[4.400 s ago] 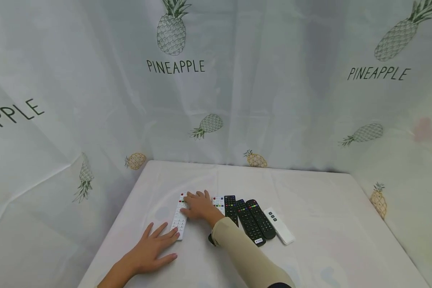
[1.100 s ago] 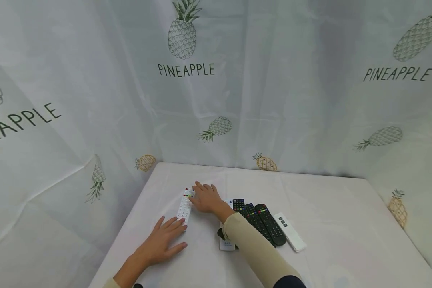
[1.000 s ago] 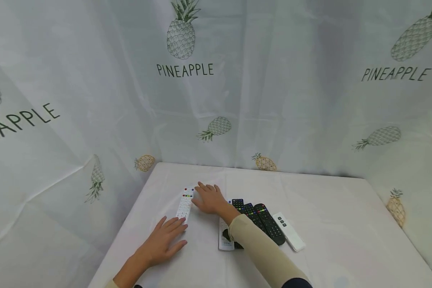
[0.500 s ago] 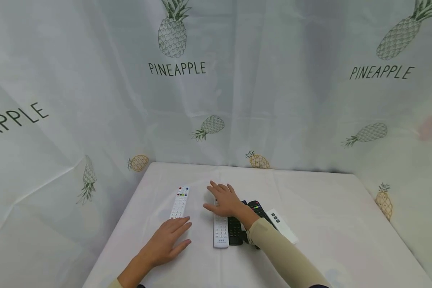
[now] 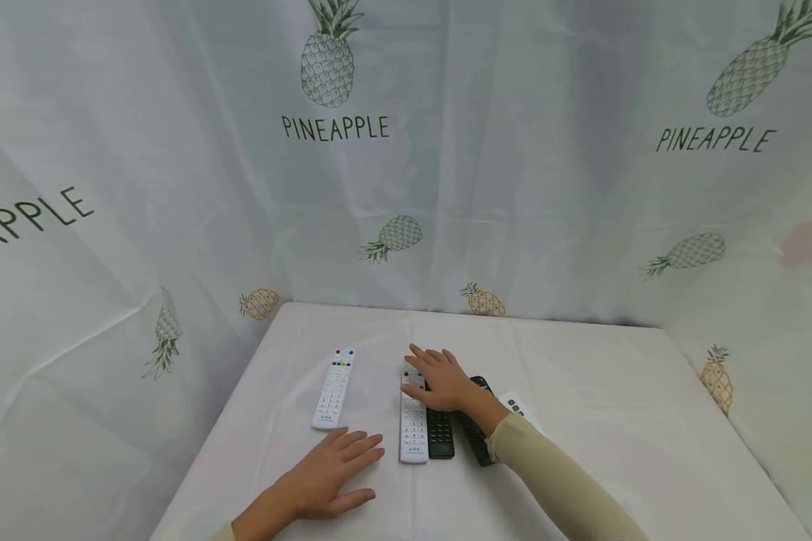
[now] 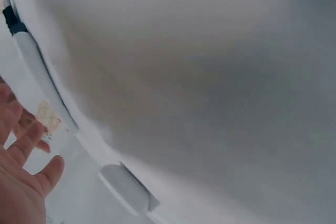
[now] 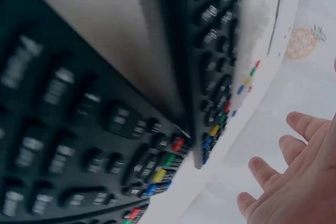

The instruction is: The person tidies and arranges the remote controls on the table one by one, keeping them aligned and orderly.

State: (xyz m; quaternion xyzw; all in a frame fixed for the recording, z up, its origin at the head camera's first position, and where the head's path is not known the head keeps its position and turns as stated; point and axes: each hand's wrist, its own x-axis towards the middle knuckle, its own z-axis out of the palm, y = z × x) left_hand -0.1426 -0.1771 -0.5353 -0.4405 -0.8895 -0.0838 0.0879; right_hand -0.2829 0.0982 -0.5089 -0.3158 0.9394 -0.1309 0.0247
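Note:
A white remote control (image 5: pixel 334 389) lies alone at the left of the table. My left hand (image 5: pixel 328 473), fingers spread, is just in front of its near end; in the left wrist view the hand (image 6: pixel 23 177) is at the left edge. My right hand (image 5: pixel 440 382) is stretched over the row of remotes, its thumb across the upper part of a second white remote (image 5: pixel 414 432). Beside that lie a black remote (image 5: pixel 440 437) and, slanted, another black remote (image 5: pixel 475 439). Hand and forearm partly hide the row. The right wrist view shows black remotes (image 7: pixel 63 129) beside the fingers.
A small white remote (image 5: pixel 514 404) with few buttons lies right of the row, partly behind the forearm. The table (image 5: pixel 622 428) has a white cover. A pineapple-print curtain (image 5: pixel 514 165) hangs behind and at the sides.
My right hand has left the left white remote and moved right over the row. My left hand has drawn off that remote, toward me and right. That remote now lies slightly farther back.

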